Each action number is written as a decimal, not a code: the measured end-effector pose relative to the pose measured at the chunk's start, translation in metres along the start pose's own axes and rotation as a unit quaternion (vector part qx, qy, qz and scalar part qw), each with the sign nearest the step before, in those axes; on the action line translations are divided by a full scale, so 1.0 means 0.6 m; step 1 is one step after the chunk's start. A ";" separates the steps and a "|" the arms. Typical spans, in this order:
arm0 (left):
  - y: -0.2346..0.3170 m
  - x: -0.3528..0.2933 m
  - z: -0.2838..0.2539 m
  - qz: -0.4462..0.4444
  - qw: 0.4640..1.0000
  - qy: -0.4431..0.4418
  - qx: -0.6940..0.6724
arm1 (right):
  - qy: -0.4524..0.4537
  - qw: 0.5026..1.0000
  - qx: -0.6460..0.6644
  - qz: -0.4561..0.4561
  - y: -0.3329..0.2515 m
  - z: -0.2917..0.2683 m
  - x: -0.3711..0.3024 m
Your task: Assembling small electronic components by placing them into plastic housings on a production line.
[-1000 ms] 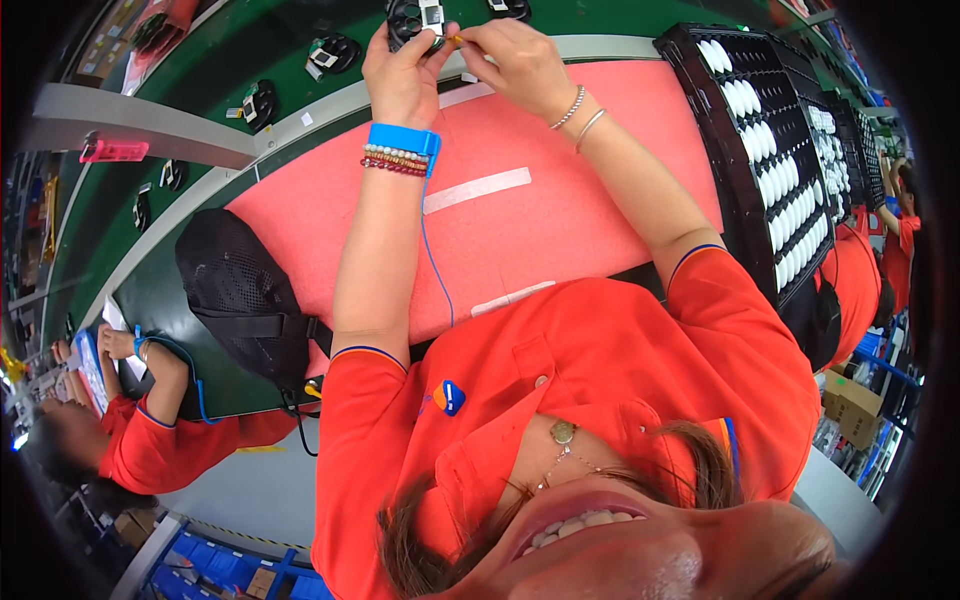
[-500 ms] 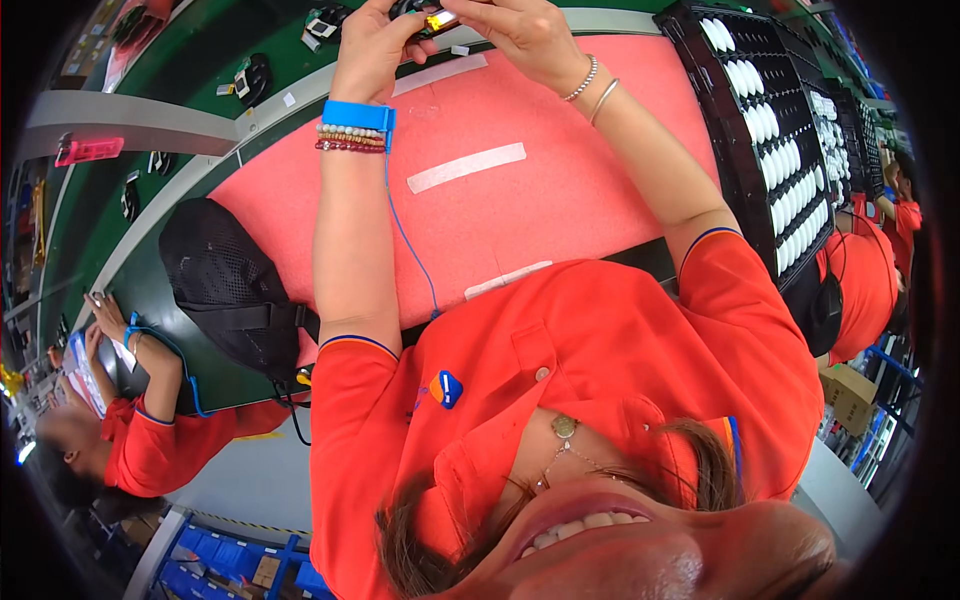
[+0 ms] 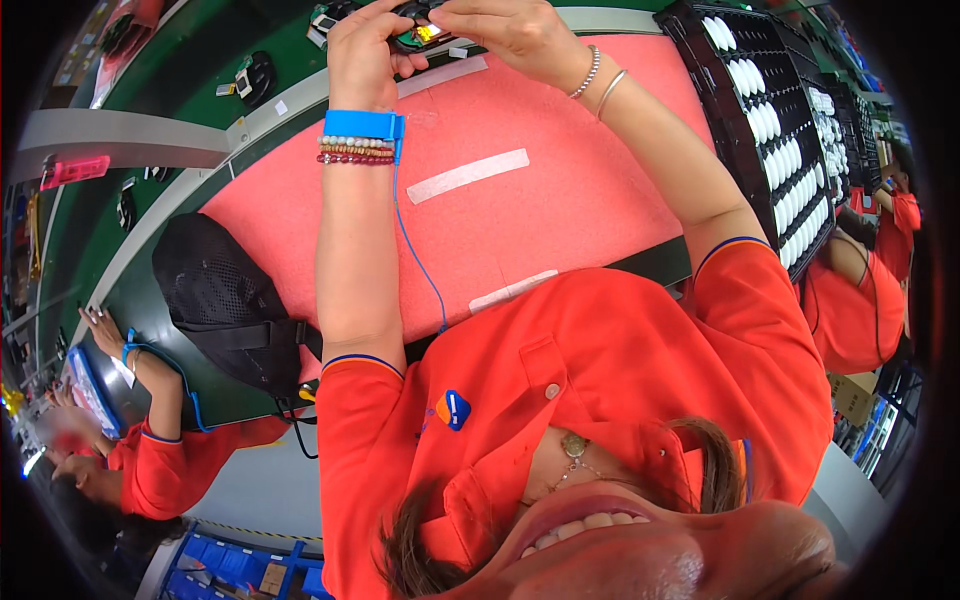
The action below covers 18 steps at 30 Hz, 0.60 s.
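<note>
At the far edge of the pink mat [image 3: 465, 230], both of my hands meet over a small black electronic housing [image 3: 405, 42]. A yellow and silver part [image 3: 428, 33] shows inside it. My left hand [image 3: 362, 62], with a blue wrist strap and beads, is closed round the housing's left side. The fingers of my right hand [image 3: 520, 40] are bent together at the yellow and silver part, on the housing's right; their tips partly cover it. A small white piece [image 3: 458, 53] lies just below the right fingers.
Black trays holding rows of white oval pieces [image 3: 765, 125] stand on the right. Similar black units [image 3: 255, 78] lie on the green surface beyond the metal rail. A black mesh bag [image 3: 220, 300] sits left of the mat. A co-worker's arm [image 3: 160, 380] reaches in at left.
The housing and its yellow and silver part have shifted slightly down and left, showing more of the part. My left hand has moved a little left. The co-worker at left has shifted.
</note>
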<state>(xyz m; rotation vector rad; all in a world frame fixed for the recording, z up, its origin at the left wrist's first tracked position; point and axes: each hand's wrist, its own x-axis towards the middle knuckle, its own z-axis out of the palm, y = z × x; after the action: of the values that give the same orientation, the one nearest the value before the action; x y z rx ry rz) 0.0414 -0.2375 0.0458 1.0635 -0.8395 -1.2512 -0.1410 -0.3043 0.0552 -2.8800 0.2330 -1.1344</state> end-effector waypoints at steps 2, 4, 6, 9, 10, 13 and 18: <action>-0.003 0.001 0.007 0.000 1.000 0.028 -0.004 | 0.056 0.997 0.022 -0.042 0.016 0.020 -0.009; -0.004 -0.002 0.010 0.007 0.999 0.035 0.004 | 0.061 0.997 0.035 -0.019 0.015 0.026 -0.013; -0.010 0.001 0.012 0.026 0.999 0.045 -0.012 | 0.069 0.997 0.025 0.012 0.016 0.028 -0.006; -0.028 0.008 0.022 0.096 0.989 0.072 -0.087 | 0.136 0.970 -0.028 0.202 0.013 0.057 0.000; -0.033 0.013 0.027 0.102 0.989 0.068 -0.088 | 0.151 0.935 0.073 0.312 0.018 0.078 0.003; -0.045 0.012 0.029 0.162 0.982 0.098 -0.021 | 0.135 0.794 0.380 0.455 0.019 0.111 0.041; -0.070 0.024 0.006 0.151 0.971 0.168 0.075 | 0.167 0.888 0.118 0.412 0.179 0.154 0.085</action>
<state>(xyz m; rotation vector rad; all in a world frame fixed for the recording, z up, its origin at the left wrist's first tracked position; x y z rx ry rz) 0.0269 -0.2519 0.0063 1.1768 -0.8053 -0.7350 -0.0547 -0.4198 0.0124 -1.9709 1.1059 -1.2998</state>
